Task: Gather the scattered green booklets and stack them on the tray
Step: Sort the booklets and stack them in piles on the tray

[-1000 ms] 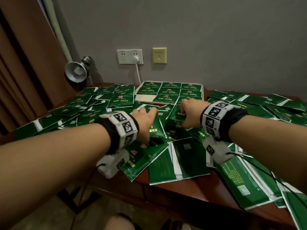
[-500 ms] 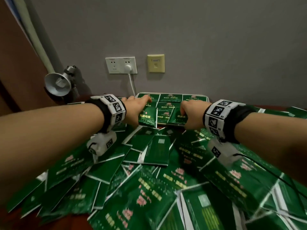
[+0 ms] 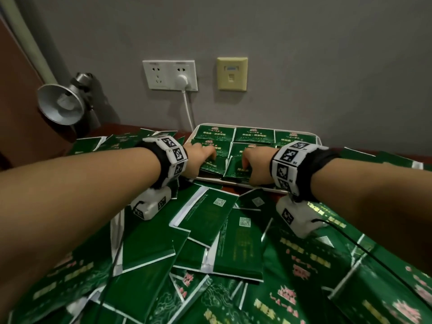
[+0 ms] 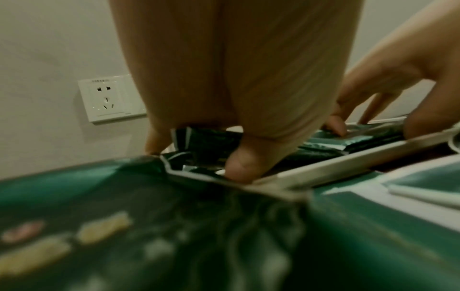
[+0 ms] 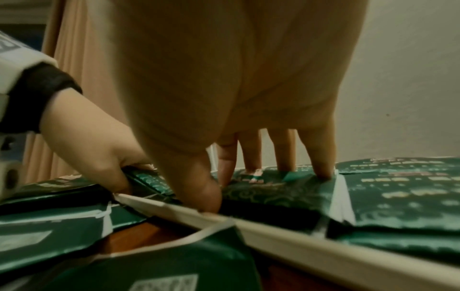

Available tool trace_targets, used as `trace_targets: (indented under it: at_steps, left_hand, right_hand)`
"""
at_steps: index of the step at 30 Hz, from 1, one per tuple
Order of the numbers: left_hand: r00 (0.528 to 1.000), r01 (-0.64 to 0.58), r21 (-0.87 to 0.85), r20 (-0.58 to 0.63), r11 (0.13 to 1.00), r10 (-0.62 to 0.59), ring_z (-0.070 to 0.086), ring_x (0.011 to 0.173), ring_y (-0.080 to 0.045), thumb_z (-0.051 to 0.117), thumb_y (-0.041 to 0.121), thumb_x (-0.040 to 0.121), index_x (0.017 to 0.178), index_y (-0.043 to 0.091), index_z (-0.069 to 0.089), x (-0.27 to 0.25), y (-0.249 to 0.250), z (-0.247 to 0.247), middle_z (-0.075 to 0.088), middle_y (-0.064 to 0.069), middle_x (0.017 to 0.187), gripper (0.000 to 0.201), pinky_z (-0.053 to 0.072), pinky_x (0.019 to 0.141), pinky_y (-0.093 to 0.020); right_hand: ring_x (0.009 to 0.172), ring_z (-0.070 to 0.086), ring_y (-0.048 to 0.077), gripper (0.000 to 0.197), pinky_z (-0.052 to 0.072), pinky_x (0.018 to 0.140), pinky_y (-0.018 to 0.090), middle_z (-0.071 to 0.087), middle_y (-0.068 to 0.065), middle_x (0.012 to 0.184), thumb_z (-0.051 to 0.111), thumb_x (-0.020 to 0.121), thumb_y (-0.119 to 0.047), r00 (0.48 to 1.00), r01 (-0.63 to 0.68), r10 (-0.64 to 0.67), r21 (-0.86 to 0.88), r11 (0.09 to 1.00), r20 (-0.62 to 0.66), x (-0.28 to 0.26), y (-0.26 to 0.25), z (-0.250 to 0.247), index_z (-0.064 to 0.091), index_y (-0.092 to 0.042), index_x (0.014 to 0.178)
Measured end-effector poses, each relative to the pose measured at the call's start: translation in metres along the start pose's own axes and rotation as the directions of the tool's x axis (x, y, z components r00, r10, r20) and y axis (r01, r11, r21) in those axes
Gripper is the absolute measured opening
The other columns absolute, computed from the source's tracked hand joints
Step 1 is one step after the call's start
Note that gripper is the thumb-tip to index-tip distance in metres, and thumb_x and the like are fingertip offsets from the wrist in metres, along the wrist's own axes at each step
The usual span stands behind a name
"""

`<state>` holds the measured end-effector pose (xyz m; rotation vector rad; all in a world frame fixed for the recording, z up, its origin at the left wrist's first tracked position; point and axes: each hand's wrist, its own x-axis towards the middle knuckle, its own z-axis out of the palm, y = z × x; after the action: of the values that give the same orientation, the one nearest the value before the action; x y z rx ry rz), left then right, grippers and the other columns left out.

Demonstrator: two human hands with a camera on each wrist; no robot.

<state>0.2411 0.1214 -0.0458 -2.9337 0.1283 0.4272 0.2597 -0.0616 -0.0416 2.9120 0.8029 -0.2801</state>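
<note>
Green booklets (image 3: 216, 163) held on tray (image 3: 257, 183).

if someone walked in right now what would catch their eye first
The sea of scattered green booklets covering the table in front of the person. Next, both hands at the white tray by the wall: the left hand and right hand each hold a booklet stack on it. A silver lamp sits far left.
</note>
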Motion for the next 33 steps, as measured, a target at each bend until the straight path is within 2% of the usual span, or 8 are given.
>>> trace_targets:
  at_steps: [4, 8, 13, 17, 23, 26, 29, 33]
  left_hand:
    - [0.997, 0.063, 0.043, -0.056, 0.997, -0.061, 0.048, 0.107, -0.027, 0.072, 0.015, 0.078, 0.117, 0.021, 0.039, 0.0, -0.01, -0.004, 0.048, -0.008, 0.117, 0.052, 0.041, 0.085, -0.034]
    - [0.997, 0.07, 0.065, 0.041, 0.995, -0.073, 0.049, 0.082, -0.017, 0.071, 0.025, 0.084, 0.105, 0.018, 0.047, -0.003, -0.021, -0.008, 0.054, -0.004, 0.103, 0.033, 0.036, 0.058, -0.023]
    - [0.987, 0.16, 0.072, -0.004, 0.984, -0.161, 0.053, 0.097, -0.023, 0.074, 0.02, 0.081, 0.12, 0.013, 0.048, -0.011, -0.032, -0.006, 0.058, -0.007, 0.113, 0.048, 0.042, 0.078, -0.029]
    - [0.974, 0.225, 0.108, -0.031, 0.968, -0.223, 0.048, 0.109, -0.027, 0.072, 0.049, 0.077, 0.102, 0.021, 0.063, -0.013, -0.037, -0.006, 0.055, -0.006, 0.112, 0.039, 0.039, 0.099, -0.036]
    - [0.978, 0.191, 0.034, -0.088, 0.981, -0.187, 0.04, 0.104, -0.018, 0.068, 0.046, 0.084, 0.113, 0.026, 0.068, -0.019, -0.034, -0.003, 0.058, 0.005, 0.106, 0.035, 0.023, 0.088, -0.034]
    - [0.966, 0.207, 0.016, -0.158, 0.978, -0.202, 0.04, 0.119, -0.027, 0.07, 0.044, 0.08, 0.12, 0.034, 0.057, -0.021, -0.036, -0.001, 0.052, -0.002, 0.121, 0.044, 0.032, 0.096, -0.039]
    - [0.982, 0.035, -0.07, -0.184, 0.997, -0.047, 0.043, 0.119, -0.026, 0.069, 0.038, 0.08, 0.127, 0.034, 0.051, -0.019, -0.023, 0.001, 0.049, -0.004, 0.121, 0.051, 0.042, 0.096, -0.041]
    - [0.986, -0.112, -0.043, -0.128, 0.993, 0.106, 0.038, 0.128, -0.026, 0.059, 0.04, 0.089, 0.144, 0.038, 0.037, -0.01, 0.006, 0.002, 0.041, -0.005, 0.141, 0.059, 0.037, 0.106, -0.045]
  right_hand:
    - [0.091, 0.062, 0.027, 0.034, 0.056, 0.081, 0.04, 0.063, 0.006, 0.102, 0.064, 0.078, -0.022, 1.0, -0.006, 0.006, -0.004, 1.0, 0.009, 0.003, -0.003, 0.003, 0.057, -0.016, 0.111]
    - [0.088, 0.061, 0.026, 0.033, 0.056, 0.08, 0.039, 0.061, 0.005, 0.098, 0.063, 0.08, -0.025, 1.0, -0.024, 0.024, -0.021, 1.0, -0.009, -0.001, -0.001, 0.005, 0.054, -0.016, 0.11]
    - [0.089, 0.06, 0.025, 0.034, 0.054, 0.081, 0.038, 0.06, 0.004, 0.1, 0.062, 0.08, -0.025, 0.999, -0.049, 0.049, -0.021, 0.999, -0.01, -0.002, -0.003, 0.004, 0.053, -0.017, 0.112]
    - [0.089, 0.061, 0.026, 0.032, 0.055, 0.083, 0.039, 0.062, 0.005, 0.1, 0.061, 0.08, -0.024, 0.998, -0.065, 0.066, -0.043, 0.997, 0.012, -0.002, -0.006, 0.002, 0.055, -0.017, 0.111]
    - [0.089, 0.062, 0.026, 0.03, 0.055, 0.083, 0.04, 0.063, 0.006, 0.099, 0.059, 0.08, -0.023, 0.998, -0.055, 0.056, -0.063, 0.996, 0.016, -0.001, -0.009, 0.0, 0.055, -0.016, 0.109]
    - [0.087, 0.062, 0.026, 0.029, 0.056, 0.082, 0.04, 0.063, 0.005, 0.097, 0.058, 0.08, -0.022, 0.999, -0.044, 0.045, -0.069, 0.997, 0.018, -0.002, -0.01, -0.001, 0.056, -0.015, 0.108]
    - [0.087, 0.062, 0.025, 0.028, 0.056, 0.081, 0.039, 0.063, 0.006, 0.096, 0.059, 0.079, -0.021, 0.999, -0.043, 0.044, -0.071, 0.997, 0.013, -0.002, -0.009, 0.0, 0.056, -0.015, 0.107]
    - [0.091, 0.059, 0.026, 0.032, 0.054, 0.082, 0.036, 0.061, 0.006, 0.103, 0.061, 0.08, -0.021, 0.999, -0.052, 0.052, -0.052, 0.997, 0.01, -0.003, -0.007, 0.001, 0.054, -0.015, 0.11]
